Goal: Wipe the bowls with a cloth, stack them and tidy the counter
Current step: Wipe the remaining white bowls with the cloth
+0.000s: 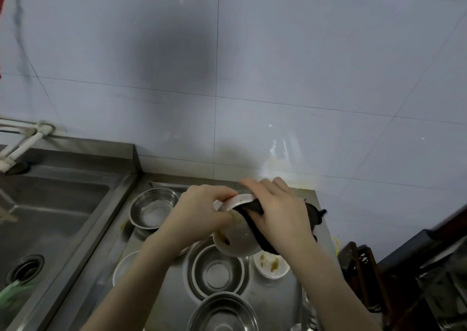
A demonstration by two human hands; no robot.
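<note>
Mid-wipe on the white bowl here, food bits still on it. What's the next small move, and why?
Probably sweep the dark cloth toward the brown residue on the white bowl. The left hand grips the tilted bowl by its rim, the right hand presses the cloth on its outer side, and specks still show beside the cloth.

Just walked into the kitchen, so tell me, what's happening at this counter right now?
A person is wiping a white bowl held tilted above the steel counter. The left hand grips its rim while the right hand presses a dark cloth against it. Several metal bowls and a smeared white dish wait below.
</note>
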